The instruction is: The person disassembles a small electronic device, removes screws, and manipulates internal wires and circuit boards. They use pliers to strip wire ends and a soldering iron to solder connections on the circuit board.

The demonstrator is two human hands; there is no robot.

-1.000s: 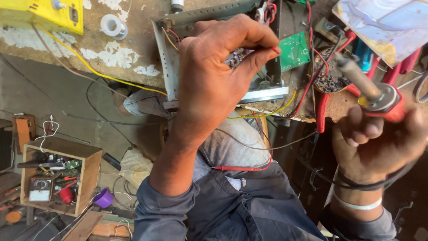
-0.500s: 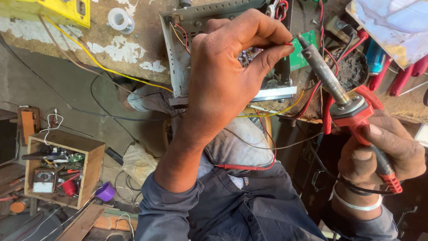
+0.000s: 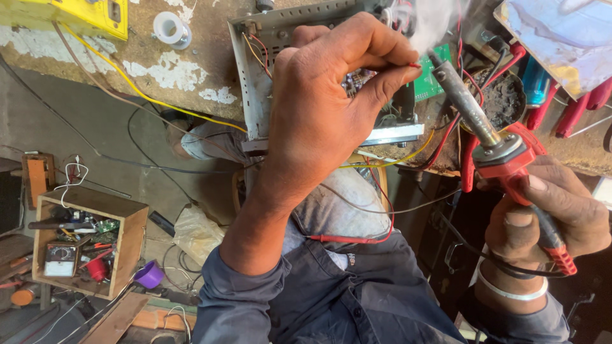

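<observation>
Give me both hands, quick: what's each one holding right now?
Left hand: closed, pinching a thin red wire at the fingertips.
Right hand: closed around the red soldering iron.

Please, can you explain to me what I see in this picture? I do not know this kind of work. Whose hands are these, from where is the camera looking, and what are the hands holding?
The camera sits on the person's head and looks down, so both hands are the person's own. The left hand pinches a thin red wire over an open grey metal case with a green circuit board inside. The right hand grips a soldering iron with a red handle; its tip meets the wire's end, and smoke rises there. On the worn bench lie a yellow device and a white roll. Below, on the floor, stands a wooden box of parts.
</observation>
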